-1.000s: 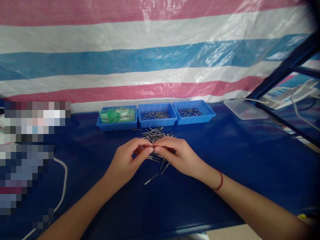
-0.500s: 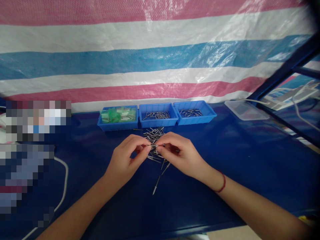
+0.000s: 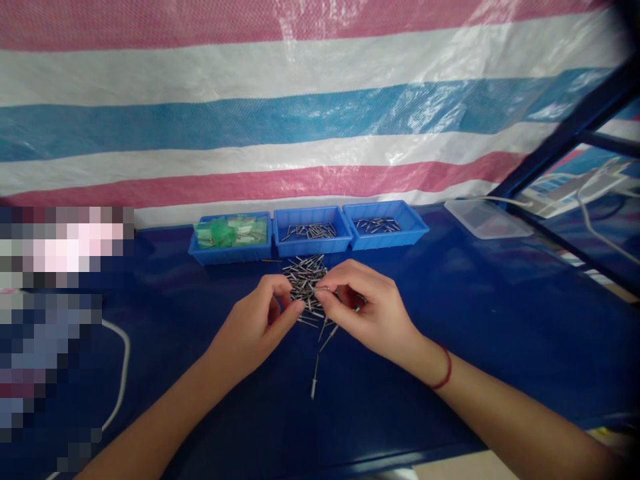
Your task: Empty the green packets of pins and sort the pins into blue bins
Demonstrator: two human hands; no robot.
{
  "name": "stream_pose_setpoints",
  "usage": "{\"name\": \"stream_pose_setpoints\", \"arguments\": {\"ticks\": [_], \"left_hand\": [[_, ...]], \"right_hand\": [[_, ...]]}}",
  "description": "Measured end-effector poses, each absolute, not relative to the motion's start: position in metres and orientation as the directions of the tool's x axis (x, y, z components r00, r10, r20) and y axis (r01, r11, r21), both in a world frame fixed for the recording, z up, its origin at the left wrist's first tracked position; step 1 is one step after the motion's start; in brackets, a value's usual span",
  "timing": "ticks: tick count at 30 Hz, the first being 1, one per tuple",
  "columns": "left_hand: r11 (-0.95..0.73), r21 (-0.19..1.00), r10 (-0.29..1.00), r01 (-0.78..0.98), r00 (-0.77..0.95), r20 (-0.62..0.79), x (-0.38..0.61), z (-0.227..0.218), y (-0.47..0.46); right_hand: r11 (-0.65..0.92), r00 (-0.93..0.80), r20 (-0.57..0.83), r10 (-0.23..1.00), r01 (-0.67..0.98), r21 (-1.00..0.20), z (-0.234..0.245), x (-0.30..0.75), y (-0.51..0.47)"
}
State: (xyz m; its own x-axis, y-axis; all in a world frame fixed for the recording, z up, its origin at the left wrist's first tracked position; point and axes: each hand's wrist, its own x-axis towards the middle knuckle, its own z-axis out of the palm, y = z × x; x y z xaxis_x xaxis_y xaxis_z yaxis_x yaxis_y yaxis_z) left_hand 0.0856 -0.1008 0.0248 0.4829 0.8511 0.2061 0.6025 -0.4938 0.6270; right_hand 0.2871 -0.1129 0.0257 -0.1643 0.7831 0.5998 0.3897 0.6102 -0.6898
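Observation:
A heap of blind rivets (image 3: 303, 277) lies on the dark blue table, between and just beyond my hands. My left hand (image 3: 263, 310) is at the left side of the heap, thumb and forefinger apart with nothing seen between them. At the right side my right hand (image 3: 373, 300) pinches a thin metal blind rivet between thumb and forefinger; its other fingers curl under the palm, and what they hold is partly hidden. One loose rivet (image 3: 314, 388) lies on the table nearer to me, below the heap.
Behind the heap stand three blue bins in a row: the left bin (image 3: 227, 255) holds green and clear packets, the middle bin (image 3: 313, 248) and right bin (image 3: 393, 239) hold rivets. A clear plastic lid (image 3: 487, 220) lies at right. A white cable (image 3: 125, 373) runs along the left.
My left thumb and forefinger have come apart and moved slightly away from my right fingertips, where both hands met before. The loose rivet in front now lies separate from the others.

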Motion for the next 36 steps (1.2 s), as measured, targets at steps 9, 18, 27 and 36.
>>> {"name": "stream_pose_setpoints", "arguments": {"ticks": [9, 18, 27, 36], "left_hand": [[-0.659, 0.357, 0.651, 0.662, 0.740, -0.171, 0.092, 0.036, -0.119], [-0.644, 0.314, 0.671, 0.697, 0.712, -0.205, 0.093, 0.034, -0.124], [-0.460, 0.650, 0.797, 0.604, 0.604, 0.003, 0.087, 0.037, -0.103], [-0.342, 0.831, 0.813, 0.438, 0.581, 0.028, 0.091, 0.038, -0.107]], "right_hand": [[0.233, 0.273, 0.686, 0.675, 0.803, -0.549, 0.016, 0.353, -0.059], [0.153, 0.301, 0.496, 0.814, 0.714, -0.683, 0.007, 0.349, -0.057], [0.561, -0.350, 0.439, 0.827, 0.485, -0.671, 0.024, 0.303, -0.097], [0.352, -0.290, 0.285, 0.914, 0.214, -0.911, 0.023, 0.283, -0.115]]}}
